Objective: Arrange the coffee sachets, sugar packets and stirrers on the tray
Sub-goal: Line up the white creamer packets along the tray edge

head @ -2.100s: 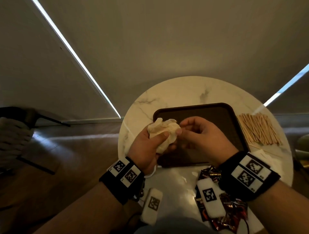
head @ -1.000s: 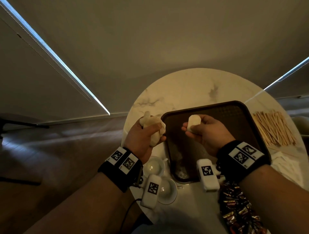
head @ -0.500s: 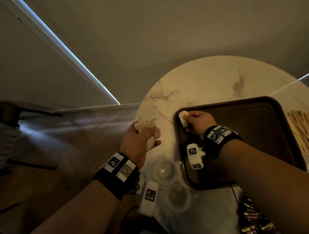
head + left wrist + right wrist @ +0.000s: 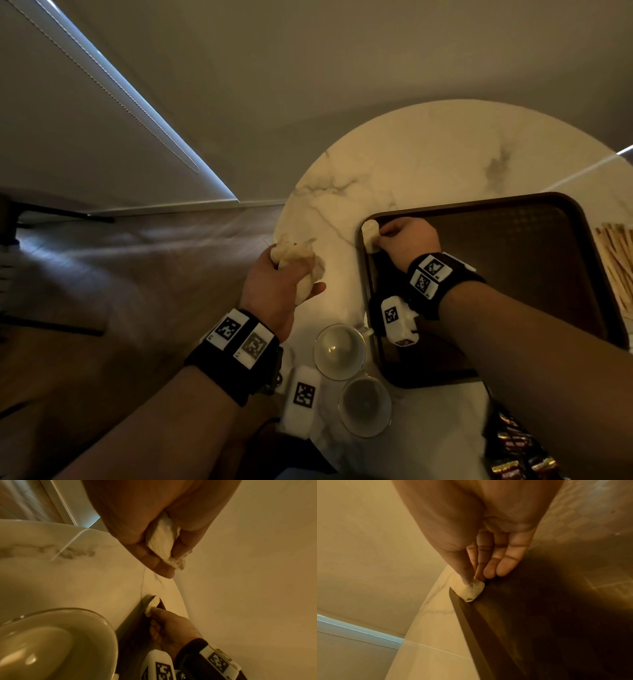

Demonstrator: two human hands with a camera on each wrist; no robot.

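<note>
The dark brown tray (image 4: 513, 274) lies on the round marble table (image 4: 428, 154). My right hand (image 4: 407, 240) pinches a small white tissue wad (image 4: 370, 234) and presses it on the tray's far left corner. In the right wrist view the thumb and fingers (image 4: 489, 572) hold the wad (image 4: 473, 592) against the tray rim (image 4: 462, 609). My left hand (image 4: 281, 277) grips a larger crumpled tissue (image 4: 291, 253) above the table's left edge; the left wrist view shows this tissue (image 4: 163, 539) too. Wooden stirrers (image 4: 616, 253) lie right of the tray. Coffee sachets (image 4: 513, 455) lie at the near right.
Two small cups (image 4: 339, 351) (image 4: 364, 406) stand on the table just left of the tray's near corner, below my left wrist. Beyond the table's left edge is wooden floor (image 4: 120, 274). A wall with a lit blind edge (image 4: 137, 102) stands behind.
My right hand carried the small wad from above the tray down to its far left corner. The left hand moved left, still holding the crumpled tissue. The view swung left.
</note>
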